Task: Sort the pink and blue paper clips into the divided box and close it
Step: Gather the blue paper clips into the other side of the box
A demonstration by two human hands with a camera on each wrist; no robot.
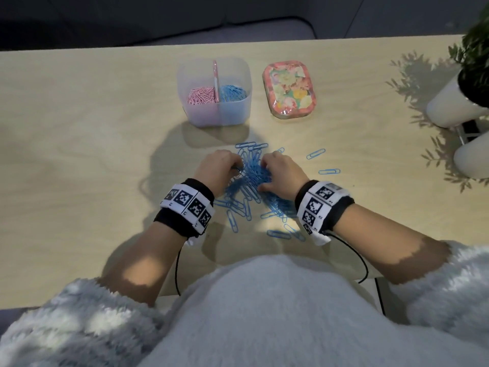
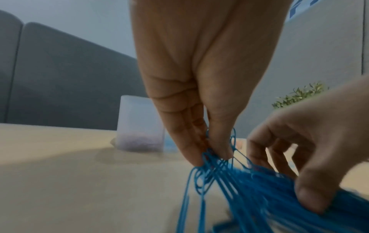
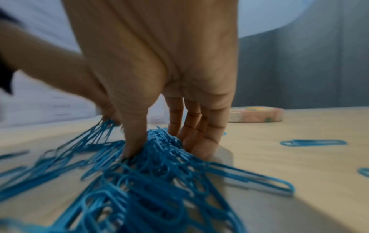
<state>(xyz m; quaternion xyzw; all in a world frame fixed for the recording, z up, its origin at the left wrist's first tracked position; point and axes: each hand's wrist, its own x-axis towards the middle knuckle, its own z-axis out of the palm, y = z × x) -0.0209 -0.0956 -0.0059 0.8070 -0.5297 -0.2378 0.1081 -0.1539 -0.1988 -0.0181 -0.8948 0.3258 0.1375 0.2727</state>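
Note:
A heap of blue paper clips (image 1: 254, 178) lies on the wooden table in front of me. My left hand (image 1: 232, 165) pinches a bunch of them between thumb and fingers (image 2: 219, 141), lifted slightly off the table. My right hand (image 1: 267, 170) digs into the heap, with thumb and fingers (image 3: 201, 135) curled round a clump (image 3: 159, 157). Behind the heap stands the translucent divided box (image 1: 219, 112), open. Pink clips (image 1: 201, 96) fill its left half and blue clips (image 1: 233, 92) its right half. The floral lid (image 1: 289, 90) lies flat to the right of the box.
Loose blue clips (image 1: 316, 153) are scattered right of and behind my hands toward my body. Two white pots (image 1: 452, 104) with a green plant stand at the table's right edge. A dark sofa sits beyond the far edge.

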